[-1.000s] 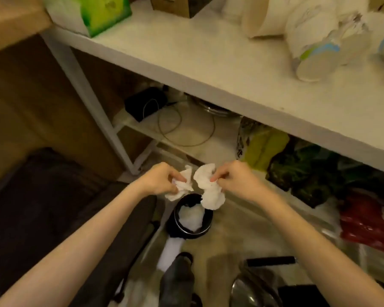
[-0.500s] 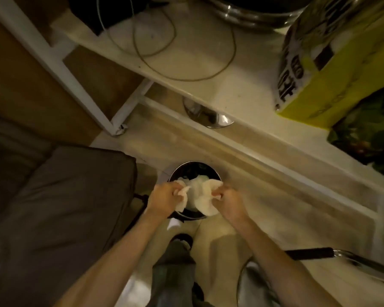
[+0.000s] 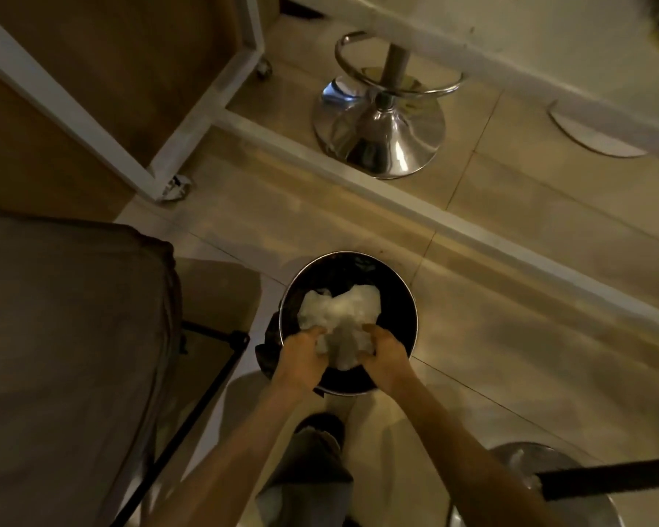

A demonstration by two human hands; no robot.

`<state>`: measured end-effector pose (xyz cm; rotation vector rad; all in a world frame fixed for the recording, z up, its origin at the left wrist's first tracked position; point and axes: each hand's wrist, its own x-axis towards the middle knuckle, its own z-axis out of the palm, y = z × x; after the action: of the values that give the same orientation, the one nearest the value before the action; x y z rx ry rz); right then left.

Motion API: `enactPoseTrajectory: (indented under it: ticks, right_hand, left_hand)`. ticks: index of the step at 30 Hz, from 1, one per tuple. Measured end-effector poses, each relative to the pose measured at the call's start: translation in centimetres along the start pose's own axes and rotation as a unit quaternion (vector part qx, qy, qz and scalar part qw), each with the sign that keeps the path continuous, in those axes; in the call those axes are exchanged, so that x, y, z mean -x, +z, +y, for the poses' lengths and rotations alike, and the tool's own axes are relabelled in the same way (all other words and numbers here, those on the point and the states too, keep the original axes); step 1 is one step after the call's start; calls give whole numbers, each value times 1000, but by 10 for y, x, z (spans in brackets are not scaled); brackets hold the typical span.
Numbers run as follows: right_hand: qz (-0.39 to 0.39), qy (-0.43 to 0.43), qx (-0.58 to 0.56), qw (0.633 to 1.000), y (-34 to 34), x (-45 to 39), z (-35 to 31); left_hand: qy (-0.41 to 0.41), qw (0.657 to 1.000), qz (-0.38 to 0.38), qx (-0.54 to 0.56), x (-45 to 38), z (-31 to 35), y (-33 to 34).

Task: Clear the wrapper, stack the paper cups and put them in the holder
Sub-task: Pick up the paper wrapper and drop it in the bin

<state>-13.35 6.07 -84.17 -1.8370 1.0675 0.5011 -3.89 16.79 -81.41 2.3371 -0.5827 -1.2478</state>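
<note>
A crumpled white wrapper [image 3: 339, 317] lies bunched over the mouth of a round black bin [image 3: 404, 302] with a metal rim, standing on the floor. My left hand [image 3: 301, 357] grips the wrapper's left side and my right hand [image 3: 387, 355] grips its right side, both low over the bin's near rim. The paper cups and the holder are out of view.
A chrome bar-stool base [image 3: 381, 123] stands on the tiled floor beyond the bin. White shelf legs [image 3: 160, 161] on castors are at upper left. A brown cushioned seat [image 3: 65, 336] fills the left. Another stool base [image 3: 525, 473] and a dark bar sit at lower right.
My head has tilted down from the shelf to the floor. Both hands have lowered the wrapper from above the bin down into its mouth.
</note>
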Motion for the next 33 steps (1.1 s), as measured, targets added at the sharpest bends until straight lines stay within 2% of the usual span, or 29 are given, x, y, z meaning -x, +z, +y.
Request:
enactPoseTrajectory:
  ticks: [8,13,19,22,26,33]
  right_hand:
    - [39,-10,-97,994,-33,52,-36]
    - [61,-70,-102,990,-83,129,-88]
    - [84,-147,-62,984,-155,245,-157]
    - [101,-193,-34,975,-194,303,-189]
    - [137,-253,-20,958,-242,381,-235]
    - [198,-368,21,908,-310,495,-304]
  left_hand:
    - [2,999,3,51,50,30,-32]
    - [30,998,9,45,116,68,-76]
    - [103,989,103,35,216,151,-152]
    - [173,973,149,38,272,194,-192]
    - [268,943,194,-11,341,244,-240]
    - [375,882,262,-114,446,332,-320]
